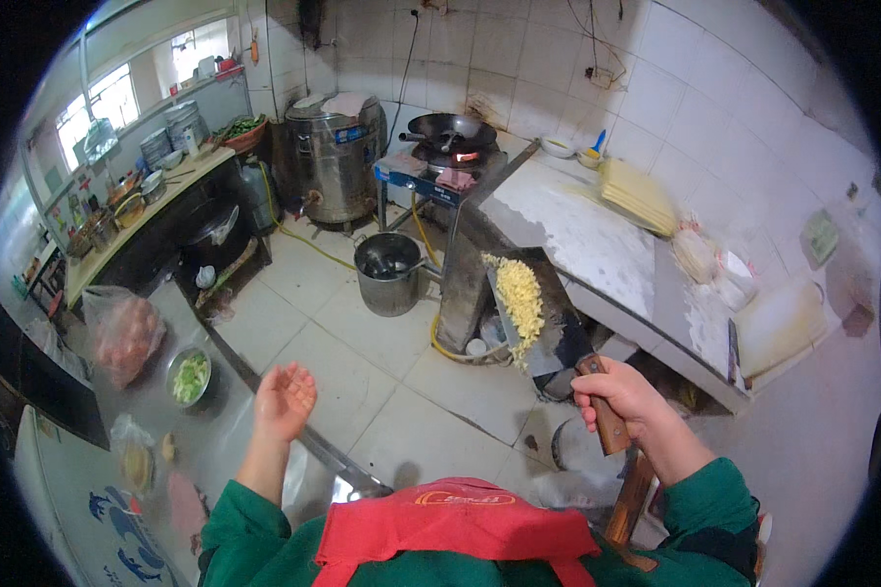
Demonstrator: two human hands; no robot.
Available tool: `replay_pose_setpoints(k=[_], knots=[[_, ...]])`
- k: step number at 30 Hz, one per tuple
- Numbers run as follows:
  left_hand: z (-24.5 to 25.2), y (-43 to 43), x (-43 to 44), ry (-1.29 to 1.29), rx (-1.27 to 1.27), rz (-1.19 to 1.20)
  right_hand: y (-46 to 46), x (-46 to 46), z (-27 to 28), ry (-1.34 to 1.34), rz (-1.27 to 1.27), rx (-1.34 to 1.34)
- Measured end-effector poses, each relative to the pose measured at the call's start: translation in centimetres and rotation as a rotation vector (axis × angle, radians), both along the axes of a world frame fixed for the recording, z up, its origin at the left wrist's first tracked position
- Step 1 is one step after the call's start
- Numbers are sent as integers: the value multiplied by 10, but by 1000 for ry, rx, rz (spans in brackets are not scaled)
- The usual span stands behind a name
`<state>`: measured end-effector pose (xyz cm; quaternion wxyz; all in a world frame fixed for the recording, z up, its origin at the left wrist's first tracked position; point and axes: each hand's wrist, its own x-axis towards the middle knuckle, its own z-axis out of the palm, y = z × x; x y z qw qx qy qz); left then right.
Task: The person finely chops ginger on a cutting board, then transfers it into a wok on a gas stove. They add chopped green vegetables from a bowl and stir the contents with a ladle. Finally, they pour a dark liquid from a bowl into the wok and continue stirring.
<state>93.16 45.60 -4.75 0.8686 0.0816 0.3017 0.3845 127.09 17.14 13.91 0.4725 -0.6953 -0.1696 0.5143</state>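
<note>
My right hand [616, 400] grips the wooden handle of a cleaver [558, 330], its broad dark blade pointing up and away from me. Chopped yellowish-white pieces [519, 297], perhaps minced garlic or ginger, lie heaped along the flat of the blade. At the left, my left hand [285, 400] is raised palm up with fingers slightly curled, holding nothing. To its left, a metal bowl of chopped green onion [189, 378] rests on a steel counter [227, 433], near a plastic bag of pinkish-red food [128, 334].
A tall metal pot [387, 275] stands on the tiled floor. Behind it are a wok [451, 132] on a gas stove and a large steel boiler [334, 161]. On the right, a floured worktop [580, 235] holds stacked yellow sheets [637, 194]. A yellow hose [301, 246] crosses the floor.
</note>
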Motion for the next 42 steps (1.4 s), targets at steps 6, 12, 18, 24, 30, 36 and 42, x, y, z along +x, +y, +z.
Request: replay_pose_setpoints(k=[6,12,18,24,30,36,42], knots=[[-6,72,36,27,117,155,84,92,-10,50,-2,88],[-16,179,97,8,65,239,187,165,-32,43,-47,112],[28,319,226,12,186,61,293,254,-38,33,-98,125],[94,444,376,-4,458,-234,381,317,-61,-19,-128,143],[123,534,496,239,708,-353,477,379,-71,-101,-83,59],[144,618,621,531,1502,-556,585,438,-62,-4,-98,148],[144,685,739,470,2474,-674,671,463,-60,-62,-153,110]])
